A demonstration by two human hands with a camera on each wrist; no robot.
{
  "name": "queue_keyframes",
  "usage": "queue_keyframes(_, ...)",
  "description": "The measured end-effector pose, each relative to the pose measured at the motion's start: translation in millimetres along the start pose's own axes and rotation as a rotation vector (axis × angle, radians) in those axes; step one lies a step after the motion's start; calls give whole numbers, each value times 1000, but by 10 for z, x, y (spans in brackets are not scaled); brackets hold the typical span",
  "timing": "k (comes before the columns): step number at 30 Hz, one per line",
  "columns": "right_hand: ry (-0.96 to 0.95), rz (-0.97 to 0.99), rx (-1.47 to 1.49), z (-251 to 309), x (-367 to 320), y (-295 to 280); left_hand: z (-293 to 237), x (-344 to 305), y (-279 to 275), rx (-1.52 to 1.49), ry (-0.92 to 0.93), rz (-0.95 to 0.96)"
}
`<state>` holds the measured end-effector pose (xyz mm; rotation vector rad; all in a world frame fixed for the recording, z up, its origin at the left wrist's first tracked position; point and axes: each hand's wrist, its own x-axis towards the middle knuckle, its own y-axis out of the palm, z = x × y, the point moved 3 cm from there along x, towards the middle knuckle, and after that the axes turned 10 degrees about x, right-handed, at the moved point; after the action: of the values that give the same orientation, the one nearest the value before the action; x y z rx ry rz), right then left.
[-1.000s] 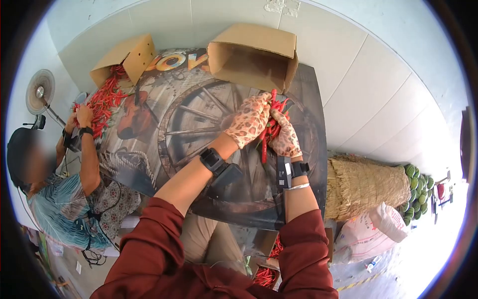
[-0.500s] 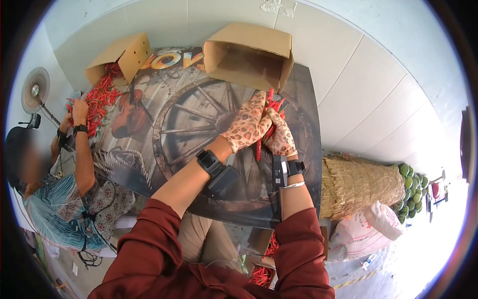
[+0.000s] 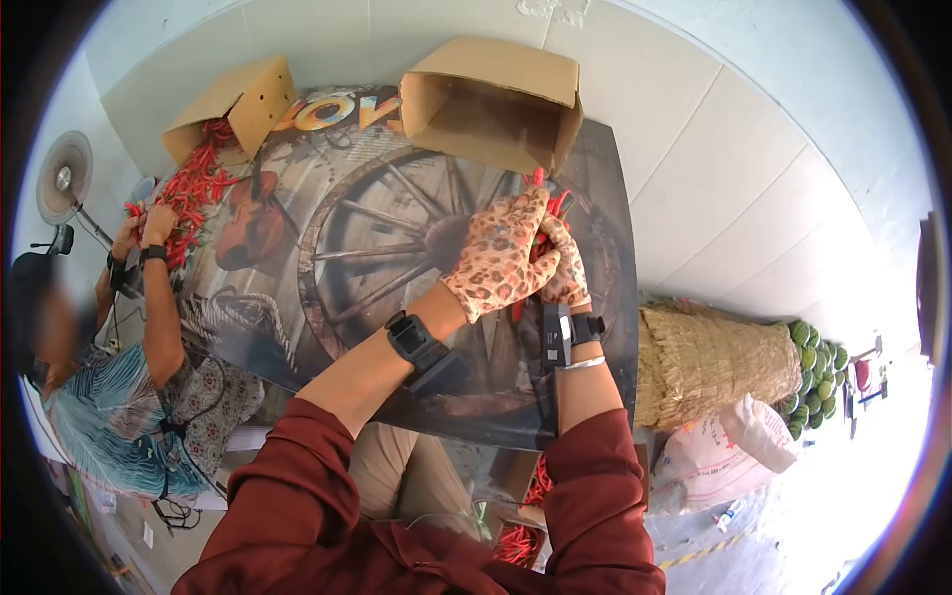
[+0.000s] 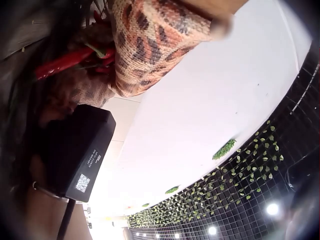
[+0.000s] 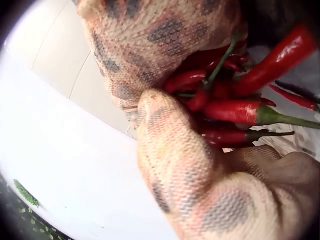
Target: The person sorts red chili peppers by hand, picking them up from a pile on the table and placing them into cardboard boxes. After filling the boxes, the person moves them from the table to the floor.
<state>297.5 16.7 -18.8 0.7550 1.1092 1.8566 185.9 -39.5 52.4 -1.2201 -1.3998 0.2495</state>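
Observation:
Both hands wear leopard-print gloves and meet over the right part of the table, around a bunch of red chili peppers (image 3: 555, 205). My right hand (image 3: 566, 266) holds the bunch, its thumb (image 5: 172, 145) bent across the peppers in the right wrist view. From the left, my left hand (image 3: 501, 253) grips the same bunch, covering much of it in the head view. One red tip shows just beyond the left fingertips. Green stems and glossy red pods (image 5: 232, 111) stick out between the gloves in the right wrist view. A pepper (image 4: 65, 64) also juts out in the left wrist view.
An open cardboard box (image 3: 491, 74) lies on its side behind the hands. At the left, another person (image 3: 129, 416) handles a chili pile (image 3: 193, 193) spilling from a second box (image 3: 233, 104). Boxed chilies (image 3: 518, 543) stand below the table edge, near a white sack (image 3: 709, 456).
My left hand has shifted down over the bunch and now hides more of it, including most of the long pepper that hung below. The view has moved slightly; the right hand keeps its hold.

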Motion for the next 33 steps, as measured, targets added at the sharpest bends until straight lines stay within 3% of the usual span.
queue_keyframes(2, 15, 8, 41, -19, -33, 41, -11, 21, -33, -33, -2, 24)
queue_keyframes(4, -88, 47, -186, 2, -40, 67, 5, 52, -24, -98, -10, 84)
queue_keyframes(5, -297, 141, -654, 31, -21, -3, 8, 58, -26, -120, -13, 102)
queue_keyframes(6, -296, 138, -654, 55, -57, 41, 35, 47, 16, -122, -14, 104)
queue_keyframes(8, -418, 142, -1342, 111, -150, 173, 92, 16, 84, -165, 9, 30)
queue_keyframes(10, -445, 141, -1303, 99, -145, 198, 103, 1, 53, -207, -16, 110)
queue_keyframes(12, 4, -74, -6, 30, -44, 88, 94, -32, 6, -221, 0, 161)
queue_keyframes(14, -44, -126, -97, 20, -30, 77, 101, -56, -60, -260, 10, 179)
queue_keyframes(18, -72, -155, 7, -14, -27, 167, 190, -160, -160, -259, 5, 131)
queue_keyframes(22, -76, -169, 4, 0, 15, 82, 270, -416, -278, -217, -112, 85)
queue_keyframes(28, -49, -162, -10, 11, 39, 15, 413, -809, -410, -307, -260, 155)
queue_keyframes(33, -62, -126, -9, 20, 20, 39, 571, -795, -359, -160, -283, 236)
